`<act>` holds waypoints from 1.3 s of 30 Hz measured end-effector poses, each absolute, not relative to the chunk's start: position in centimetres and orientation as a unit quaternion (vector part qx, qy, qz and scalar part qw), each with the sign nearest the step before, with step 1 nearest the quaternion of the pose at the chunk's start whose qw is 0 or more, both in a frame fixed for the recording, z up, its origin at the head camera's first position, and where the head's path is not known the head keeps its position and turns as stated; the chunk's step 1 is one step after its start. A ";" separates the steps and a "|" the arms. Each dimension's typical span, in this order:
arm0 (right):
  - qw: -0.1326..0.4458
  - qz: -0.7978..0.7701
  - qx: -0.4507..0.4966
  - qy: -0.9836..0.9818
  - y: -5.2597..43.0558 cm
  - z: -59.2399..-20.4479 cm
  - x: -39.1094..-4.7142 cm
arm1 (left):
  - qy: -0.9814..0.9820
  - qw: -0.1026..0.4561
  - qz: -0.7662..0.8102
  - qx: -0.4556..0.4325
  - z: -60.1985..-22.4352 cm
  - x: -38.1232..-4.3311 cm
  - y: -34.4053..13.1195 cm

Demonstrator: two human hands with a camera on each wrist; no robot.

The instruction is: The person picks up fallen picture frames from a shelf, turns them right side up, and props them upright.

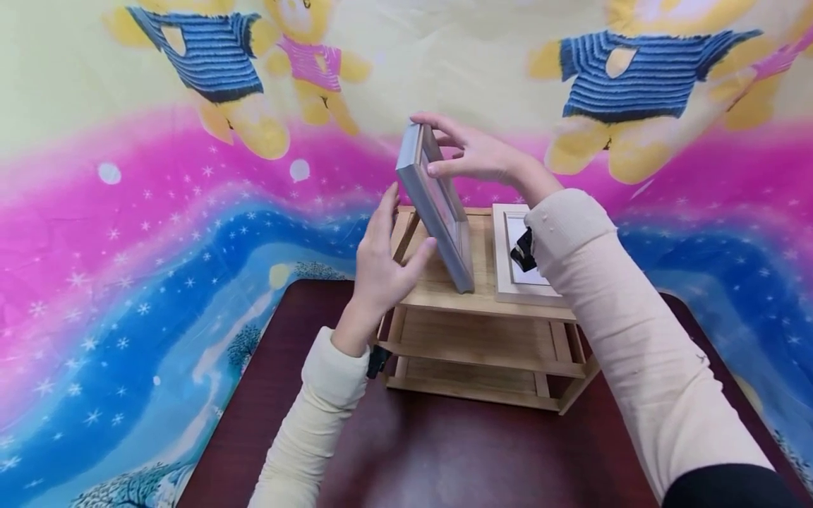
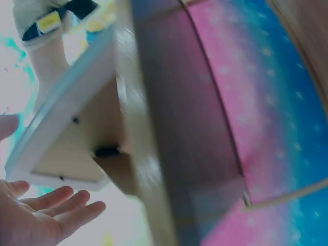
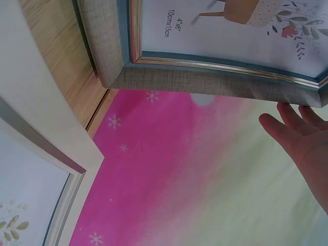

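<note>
A grey picture frame [image 1: 437, 224] stands tilted on the top board of a small wooden shelf [image 1: 470, 335]. My right hand [image 1: 479, 152] pinches its upper end, fingers over the top edge and thumb on the front side. The right wrist view shows the grey frame's printed insert [image 3: 189, 25], marked with a size. Beside the frame's back, my left hand [image 1: 384, 264] is held with fingers extended and thumb apart; whether it touches is hard to tell. In the left wrist view the frame's brown backing [image 2: 66, 148] and an opened-out stand leg [image 2: 118, 169] show.
A white picture frame [image 1: 502, 261] lies on the shelf's right side, partly hidden by my right sleeve [image 1: 635, 339]. The shelf has lower boards and stands on a dark red table [image 1: 444, 458]. Behind hangs a patterned cloth [image 1: 209, 162] with bears.
</note>
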State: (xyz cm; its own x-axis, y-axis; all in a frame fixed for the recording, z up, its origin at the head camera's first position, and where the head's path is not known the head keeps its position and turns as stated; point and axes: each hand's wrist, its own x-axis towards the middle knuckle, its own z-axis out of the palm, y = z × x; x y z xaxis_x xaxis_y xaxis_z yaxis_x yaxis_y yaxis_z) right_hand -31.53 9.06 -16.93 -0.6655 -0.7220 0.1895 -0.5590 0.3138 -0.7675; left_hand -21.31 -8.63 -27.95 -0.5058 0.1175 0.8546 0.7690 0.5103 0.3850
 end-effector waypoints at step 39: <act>0.030 -0.400 -0.372 0.837 10.5 -17.3 -32.1 | -0.834 0.334 -0.355 -0.261 -27.7 -22.4 -8.1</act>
State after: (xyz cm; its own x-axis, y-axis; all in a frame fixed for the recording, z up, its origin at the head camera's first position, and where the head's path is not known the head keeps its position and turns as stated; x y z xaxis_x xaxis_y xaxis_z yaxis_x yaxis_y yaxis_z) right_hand -32.09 10.51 -17.30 -0.7220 -0.6466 0.2463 -0.5979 0.4038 -0.6924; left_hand -22.38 -8.14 -27.67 -0.6413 0.1985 0.7412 0.6717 0.6122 0.4172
